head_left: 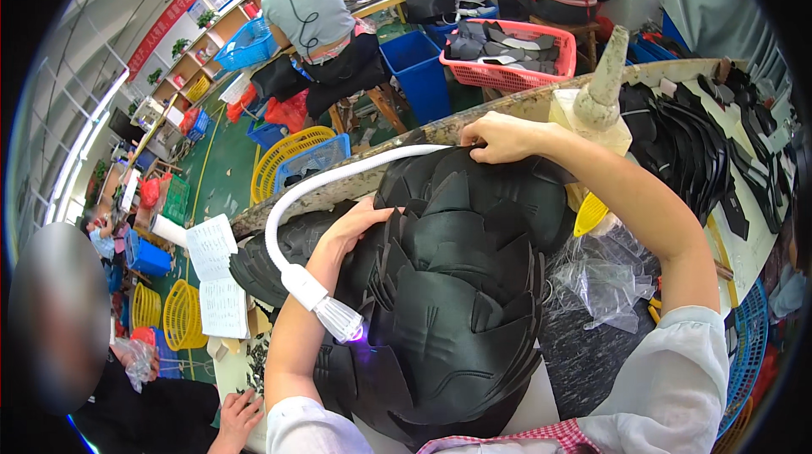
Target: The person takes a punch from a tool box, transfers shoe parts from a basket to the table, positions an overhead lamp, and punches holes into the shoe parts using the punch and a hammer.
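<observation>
A large heap of stacked black shoe-upper pieces fills the table in front of me. At its far end my right hand has its fingers bent and closed on the edge of a black shoe-upper piece. My left hand lies against the left side of the heap, its visible fingers stretched over the pieces and partly hidden among them. A white gooseneck lamp arches over my left forearm, its bulb glowing violet near the tip.
A stained cone-shaped post stands beyond my right forearm. More black pieces lie at the right, near crumpled clear plastic. An open notebook is at the left, near another person's hand. Baskets, including a pink one, stand beyond.
</observation>
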{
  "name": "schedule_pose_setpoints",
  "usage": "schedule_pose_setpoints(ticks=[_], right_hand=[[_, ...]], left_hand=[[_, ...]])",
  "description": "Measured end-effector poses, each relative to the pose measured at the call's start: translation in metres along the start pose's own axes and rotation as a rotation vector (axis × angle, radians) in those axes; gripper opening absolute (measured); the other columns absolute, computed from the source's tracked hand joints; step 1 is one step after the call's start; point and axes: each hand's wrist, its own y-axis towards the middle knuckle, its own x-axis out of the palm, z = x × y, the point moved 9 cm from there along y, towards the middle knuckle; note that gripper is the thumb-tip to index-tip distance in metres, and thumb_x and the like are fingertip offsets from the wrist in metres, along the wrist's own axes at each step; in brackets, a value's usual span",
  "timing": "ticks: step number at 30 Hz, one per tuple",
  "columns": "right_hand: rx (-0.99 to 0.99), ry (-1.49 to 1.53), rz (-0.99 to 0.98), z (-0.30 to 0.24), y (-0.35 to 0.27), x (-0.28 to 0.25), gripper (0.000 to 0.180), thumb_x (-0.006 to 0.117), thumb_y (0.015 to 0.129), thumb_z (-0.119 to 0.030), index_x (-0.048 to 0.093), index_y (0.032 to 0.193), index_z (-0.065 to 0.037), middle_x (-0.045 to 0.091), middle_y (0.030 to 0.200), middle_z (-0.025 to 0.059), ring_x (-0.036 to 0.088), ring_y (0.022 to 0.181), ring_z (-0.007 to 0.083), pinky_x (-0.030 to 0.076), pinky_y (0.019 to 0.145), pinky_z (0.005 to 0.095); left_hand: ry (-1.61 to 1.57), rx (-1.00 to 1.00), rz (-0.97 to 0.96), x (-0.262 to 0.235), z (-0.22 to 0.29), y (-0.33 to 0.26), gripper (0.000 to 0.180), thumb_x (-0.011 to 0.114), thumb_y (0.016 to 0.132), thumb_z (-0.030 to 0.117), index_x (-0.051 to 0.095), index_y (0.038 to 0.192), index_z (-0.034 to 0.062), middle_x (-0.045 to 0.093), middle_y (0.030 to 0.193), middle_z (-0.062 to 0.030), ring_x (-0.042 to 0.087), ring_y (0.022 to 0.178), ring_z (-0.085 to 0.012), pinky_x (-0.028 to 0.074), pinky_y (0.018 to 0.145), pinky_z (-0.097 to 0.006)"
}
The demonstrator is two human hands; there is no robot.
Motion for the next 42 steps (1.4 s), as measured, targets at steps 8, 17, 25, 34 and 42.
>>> schedule_pose_setpoints(ticks=[8,17,25,34,42], right_hand=[[-0.086,0.057,-0.004,0.0,-0.034,0.02,0.029,0.049,0.08,-0.011,0.06,0.104,0.001,0.047,0.122,0.0169,0.047,0.11,0.0314,0.036,0.095,0.036],[0.016,0.206,-0.069,0.012,-0.035,0.011,0.036,0.048,0.081,-0.015,0.048,0.115,-0.002,0.053,0.107,0.0178,0.048,0.105,0.0331,0.038,0.089,0.0399],[-0.293,-0.014,0.083,-0.017,0.022,-0.003,0.037,0.053,0.07,-0.012,0.057,0.106,-0.007,0.061,0.085,0.0144,0.059,0.08,0.0281,0.045,0.073,0.0381],[0.083,0.618,0.232,-0.01,0.03,-0.001,0.023,0.065,0.076,-0.024,0.06,0.077,-0.002,0.055,0.066,-0.0008,0.047,0.064,0.0056,0.038,0.057,0.0235],[0.284,1.205,0.883,0.06,0.006,-0.02,0.046,0.057,0.085,-0.034,0.032,0.052,-0.016,0.026,0.044,-0.0077,0.023,0.038,0.005,0.023,0.041,0.0222]], left_hand=[[0.063,0.076,-0.096,0.016,0.021,0.007,0.038,0.071,0.07,0.015,0.056,0.101,-0.0009,0.061,0.086,-0.0056,0.058,0.072,-0.01,0.047,0.061,-0.022],[-0.036,0.103,-0.029,0.011,0.019,0.013,0.039,0.071,0.067,0.003,0.054,0.102,-0.0014,0.061,0.087,-0.0052,0.059,0.072,-0.0103,0.048,0.063,-0.022],[0.347,0.438,-0.078,0.03,0.064,-0.011,0.035,0.064,0.067,-0.002,0.057,0.101,-0.0018,0.064,0.09,-0.0071,0.061,0.081,-0.0112,0.048,0.073,-0.024],[1.142,1.005,-0.026,0.061,0.079,-0.058,0.037,0.06,0.06,0.006,0.056,0.097,0.007,0.061,0.099,-0.0068,0.059,0.065,-0.0277,0.047,0.054,-0.035],[1.044,1.166,-0.016,0.062,0.075,-0.065,0.052,0.06,0.062,0.009,0.053,0.114,0.0086,0.059,0.107,-0.0071,0.059,0.056,-0.021,0.047,0.048,-0.03]])
